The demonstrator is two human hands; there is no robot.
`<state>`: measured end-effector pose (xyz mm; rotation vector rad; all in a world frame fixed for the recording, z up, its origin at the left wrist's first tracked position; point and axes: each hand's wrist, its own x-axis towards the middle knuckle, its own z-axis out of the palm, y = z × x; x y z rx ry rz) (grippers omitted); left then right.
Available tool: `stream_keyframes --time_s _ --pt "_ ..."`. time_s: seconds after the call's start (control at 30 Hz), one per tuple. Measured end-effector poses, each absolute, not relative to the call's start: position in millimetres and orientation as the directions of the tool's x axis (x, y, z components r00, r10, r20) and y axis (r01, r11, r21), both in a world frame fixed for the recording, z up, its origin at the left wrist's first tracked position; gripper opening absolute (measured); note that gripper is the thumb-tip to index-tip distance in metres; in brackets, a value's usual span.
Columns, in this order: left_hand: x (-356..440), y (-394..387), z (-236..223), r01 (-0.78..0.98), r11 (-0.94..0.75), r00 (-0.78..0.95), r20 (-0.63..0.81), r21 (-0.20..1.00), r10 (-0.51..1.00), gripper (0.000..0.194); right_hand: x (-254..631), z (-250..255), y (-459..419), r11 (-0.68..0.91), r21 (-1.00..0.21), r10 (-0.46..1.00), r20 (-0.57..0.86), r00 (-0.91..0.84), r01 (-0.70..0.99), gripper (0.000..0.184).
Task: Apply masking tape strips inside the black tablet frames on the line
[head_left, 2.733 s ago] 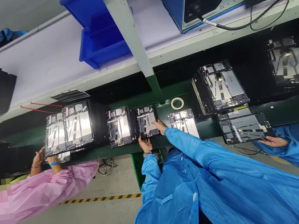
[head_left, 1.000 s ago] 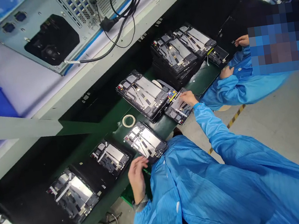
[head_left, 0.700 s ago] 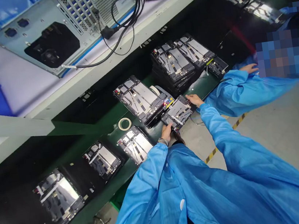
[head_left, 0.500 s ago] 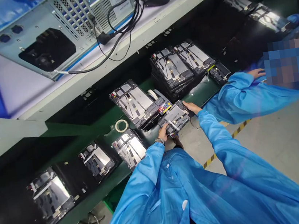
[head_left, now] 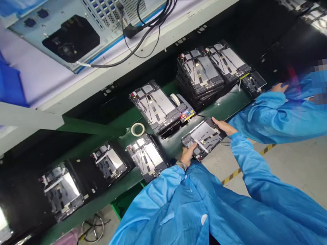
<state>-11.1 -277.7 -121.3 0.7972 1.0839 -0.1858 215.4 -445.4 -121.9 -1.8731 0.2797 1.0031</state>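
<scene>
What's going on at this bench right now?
A person in a blue smock holds an opened tablet by its edges with both hands, the left hand and the right hand. More opened tablets lie along the green bench, including a stack just beyond the hands. To the right, a co-worker's hand is beside a smaller dark unit.

Opened tablet housings (head_left: pixel 155 106), one pile stacked (head_left: pixel 201 75), lie in a row along a green tabletop (head_left: pixel 224 108), a roll of masking tape (head_left: pixel 138 129) beside them.
</scene>
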Motion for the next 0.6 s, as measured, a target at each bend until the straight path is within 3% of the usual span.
stream_keyframes --time_s 0.1,0.27,0.47,0.6 --pt "-37.9 -278.1 -97.6 0.567 0.594 0.502 -0.811 0.571 0.301 0.084 183.7 -112.3 -466.8 -0.463 -0.523 0.165 -0.844 0.51 -0.716 0.051" --pt "-79.7 -226.5 -46.3 0.565 0.358 0.601 -0.668 0.744 0.439 0.091 104.6 -77.9 -469.8 -0.242 -0.64 0.237 -0.768 0.595 -0.729 0.042" --pt "-130.7 -61.3 -16.2 0.464 0.32 0.678 -0.564 0.826 0.471 0.062 -9.5 -32.1 -388.2 -0.177 -0.599 0.45 -0.755 0.477 -0.781 0.045" --pt "-143.8 26.6 -13.5 0.328 0.447 0.543 -0.553 0.832 0.632 0.05 -77.0 -27.3 -328.3 -0.039 -0.502 0.609 -0.697 0.378 -0.864 0.037"
